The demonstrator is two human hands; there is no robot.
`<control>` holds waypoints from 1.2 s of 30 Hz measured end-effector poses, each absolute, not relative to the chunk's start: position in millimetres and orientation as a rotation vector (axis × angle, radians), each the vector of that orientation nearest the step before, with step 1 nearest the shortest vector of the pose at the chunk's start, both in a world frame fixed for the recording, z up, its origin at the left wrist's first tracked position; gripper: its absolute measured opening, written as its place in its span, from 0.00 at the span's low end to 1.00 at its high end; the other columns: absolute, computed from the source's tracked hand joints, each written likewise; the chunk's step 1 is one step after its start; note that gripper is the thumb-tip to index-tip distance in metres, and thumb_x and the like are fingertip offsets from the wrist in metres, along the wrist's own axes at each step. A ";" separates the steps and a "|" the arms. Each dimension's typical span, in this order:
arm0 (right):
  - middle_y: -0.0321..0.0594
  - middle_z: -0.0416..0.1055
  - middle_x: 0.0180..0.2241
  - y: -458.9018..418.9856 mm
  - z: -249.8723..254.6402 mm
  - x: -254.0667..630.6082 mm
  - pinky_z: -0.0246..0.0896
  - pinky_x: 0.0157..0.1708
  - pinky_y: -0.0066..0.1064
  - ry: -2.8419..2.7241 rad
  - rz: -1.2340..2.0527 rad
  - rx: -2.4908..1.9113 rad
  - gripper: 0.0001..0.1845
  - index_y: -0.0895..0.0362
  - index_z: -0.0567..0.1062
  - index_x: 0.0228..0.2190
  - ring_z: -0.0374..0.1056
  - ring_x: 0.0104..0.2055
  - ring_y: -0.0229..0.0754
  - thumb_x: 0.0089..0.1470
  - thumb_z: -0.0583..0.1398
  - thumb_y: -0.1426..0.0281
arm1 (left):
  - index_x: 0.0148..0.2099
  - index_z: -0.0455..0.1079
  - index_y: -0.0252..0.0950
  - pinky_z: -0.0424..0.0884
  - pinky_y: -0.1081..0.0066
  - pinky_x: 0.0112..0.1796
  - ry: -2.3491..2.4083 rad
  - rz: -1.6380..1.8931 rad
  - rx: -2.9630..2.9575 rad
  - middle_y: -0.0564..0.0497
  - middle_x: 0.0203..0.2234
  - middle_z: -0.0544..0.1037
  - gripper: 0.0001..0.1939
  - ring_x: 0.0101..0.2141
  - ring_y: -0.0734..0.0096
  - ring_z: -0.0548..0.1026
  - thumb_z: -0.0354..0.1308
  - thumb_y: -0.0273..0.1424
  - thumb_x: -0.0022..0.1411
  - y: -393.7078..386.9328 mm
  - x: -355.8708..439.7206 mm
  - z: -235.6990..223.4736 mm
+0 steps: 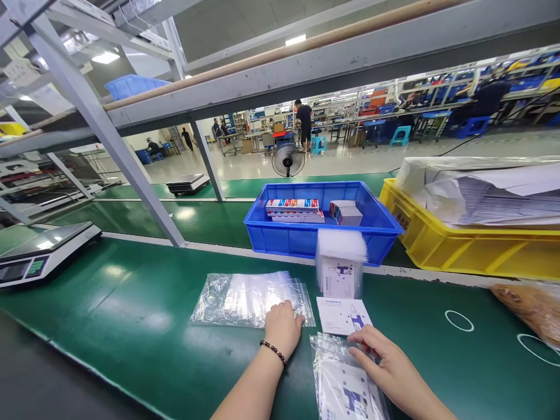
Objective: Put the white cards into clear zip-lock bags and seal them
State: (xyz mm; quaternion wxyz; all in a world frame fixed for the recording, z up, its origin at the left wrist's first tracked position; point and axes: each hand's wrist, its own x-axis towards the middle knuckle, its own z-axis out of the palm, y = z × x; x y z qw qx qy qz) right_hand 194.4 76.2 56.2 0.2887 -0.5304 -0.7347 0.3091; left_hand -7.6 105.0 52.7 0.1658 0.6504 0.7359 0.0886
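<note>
My left hand (282, 326), a beaded bracelet at its wrist, rests on the right end of a flat pile of clear plastic bags (245, 298). Its thumb stands apart; the fingertips are partly hidden. My right hand (378, 353) hovers by the lower right corner of a white printed booklet (341, 315), thumb and forefinger apart. Just below it lie several booklets in clear bags (343, 391), cut off by the frame's bottom edge. Behind the loose booklet, a bagged booklet (339, 280) and a stack of white translucent sheets (342, 244) lean against the blue bin (280, 236).
Boxes with coloured print (295, 210) lie in the blue bin. A yellow crate (481, 251) of papers stands to its right. White rings (459, 321) and a brown bagged item (529, 309) lie at right, a scale (48, 251) at left. A shelf beam (280, 70) crosses overhead.
</note>
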 end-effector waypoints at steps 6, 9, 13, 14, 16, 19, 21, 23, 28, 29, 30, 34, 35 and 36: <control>0.36 0.65 0.24 77.5 56.7 195.3 0.59 0.25 0.29 -1.948 0.833 -1.381 0.11 0.52 0.72 0.25 0.64 0.25 0.40 0.51 0.53 0.62 | 0.38 0.68 0.28 0.62 0.64 0.34 2.037 0.241 1.834 0.37 0.33 0.75 0.11 0.36 0.56 0.72 0.45 0.26 0.58 104.9 -8.2 52.0; 0.38 0.68 0.26 79.6 56.3 194.9 0.61 0.27 0.29 -1.949 0.871 -1.352 0.14 0.53 0.72 0.25 0.66 0.28 0.41 0.52 0.52 0.60 | 0.34 0.67 0.32 0.62 0.69 0.31 1.945 0.357 1.849 0.43 0.30 0.75 0.12 0.32 0.64 0.71 0.42 0.29 0.60 102.0 -7.2 57.7; 0.38 0.71 0.26 79.6 50.9 186.8 0.64 0.27 0.30 -1.843 1.021 -1.364 0.23 0.57 0.72 0.39 0.68 0.27 0.41 0.53 0.47 0.56 | 0.26 0.64 0.36 0.59 0.76 0.27 1.705 0.472 1.917 0.53 0.22 0.71 0.11 0.25 0.74 0.67 0.45 0.30 0.57 91.0 6.1 62.5; 0.37 0.71 0.23 78.9 48.6 184.3 0.64 0.25 0.30 -1.830 1.052 -1.380 0.26 0.59 0.69 0.45 0.68 0.25 0.40 0.54 0.46 0.56 | 0.24 0.63 0.36 0.59 0.77 0.26 1.624 0.486 1.940 0.54 0.20 0.69 0.09 0.24 0.75 0.66 0.47 0.29 0.55 87.5 10.3 62.1; 0.34 0.68 0.18 77.0 43.0 180.6 0.64 0.22 0.30 -1.878 1.011 -1.414 0.29 0.64 0.64 0.51 0.68 0.21 0.40 0.55 0.44 0.59 | 0.20 0.61 0.36 0.57 0.76 0.25 1.459 0.526 1.951 0.57 0.17 0.66 0.09 0.22 0.77 0.63 0.51 0.29 0.51 81.6 17.7 59.5; 0.38 0.74 0.21 74.7 33.8 179.6 0.65 0.23 0.31 -2.045 0.696 -1.377 0.25 0.62 0.65 0.51 0.70 0.22 0.42 0.55 0.44 0.66 | 0.20 0.62 0.35 0.55 0.75 0.25 1.302 0.662 1.792 0.57 0.16 0.63 0.09 0.21 0.77 0.61 0.52 0.32 0.50 78.1 23.8 53.8; 0.43 0.77 0.28 74.0 28.8 180.6 0.67 0.26 0.31 -2.144 0.445 -1.235 0.22 0.59 0.69 0.48 0.72 0.27 0.42 0.56 0.45 0.70 | 0.22 0.63 0.35 0.56 0.75 0.24 1.275 0.766 1.588 0.57 0.16 0.64 0.12 0.21 0.77 0.61 0.51 0.36 0.52 79.4 25.2 50.5; 0.45 0.77 0.31 73.6 26.4 180.9 0.68 0.28 0.30 -2.209 0.239 -1.070 0.21 0.58 0.71 0.45 0.73 0.30 0.42 0.55 0.45 0.73 | 0.21 0.63 0.34 0.57 0.75 0.23 1.259 0.821 1.408 0.56 0.15 0.63 0.15 0.19 0.77 0.61 0.49 0.39 0.52 81.7 25.9 48.6; 0.43 0.76 0.29 71.0 34.8 175.0 0.68 0.28 0.28 -2.223 0.130 -0.961 0.18 0.57 0.71 0.44 0.72 0.29 0.41 0.55 0.47 0.74 | 0.16 0.60 0.35 0.56 0.75 0.19 1.266 0.831 1.305 0.57 0.11 0.61 0.16 0.15 0.78 0.59 0.46 0.37 0.52 83.5 27.9 49.1; 0.43 0.75 0.29 70.2 38.4 173.5 0.68 0.28 0.28 -2.209 0.177 -0.974 0.16 0.57 0.71 0.42 0.72 0.29 0.40 0.55 0.48 0.73 | 0.16 0.59 0.36 0.55 0.75 0.19 1.271 0.838 1.312 0.57 0.11 0.60 0.16 0.15 0.78 0.59 0.47 0.36 0.51 82.9 28.1 49.9; 0.42 0.75 0.28 69.5 42.0 172.2 0.67 0.27 0.28 -2.196 0.244 -0.997 0.14 0.57 0.72 0.39 0.71 0.29 0.40 0.54 0.50 0.71 | 0.16 0.59 0.36 0.55 0.75 0.20 1.278 0.849 1.323 0.57 0.11 0.60 0.15 0.16 0.78 0.59 0.47 0.35 0.51 82.1 28.2 50.7; 0.36 0.68 0.21 68.3 51.7 170.9 0.62 0.21 0.25 -2.150 0.546 -1.118 0.12 0.55 0.69 0.25 0.65 0.22 0.36 0.55 0.48 0.69 | 0.17 0.60 0.35 0.56 0.75 0.23 1.290 0.876 1.417 0.57 0.13 0.62 0.13 0.19 0.77 0.61 0.50 0.33 0.50 78.0 28.1 53.5; 0.35 0.67 0.20 68.3 52.1 171.3 0.61 0.21 0.25 -2.138 0.586 -1.136 0.14 0.54 0.67 0.23 0.64 0.21 0.36 0.56 0.47 0.68 | 0.17 0.61 0.35 0.57 0.75 0.24 1.280 0.868 1.461 0.57 0.13 0.63 0.13 0.19 0.77 0.62 0.49 0.33 0.51 77.1 28.1 53.9; 0.34 0.66 0.19 68.3 51.8 171.7 0.60 0.21 0.25 -2.132 0.606 -1.151 0.16 0.54 0.65 0.21 0.64 0.21 0.35 0.57 0.46 0.68 | 0.17 0.60 0.35 0.58 0.75 0.25 1.270 0.849 1.516 0.57 0.13 0.63 0.14 0.20 0.76 0.62 0.48 0.33 0.52 76.4 28.1 54.0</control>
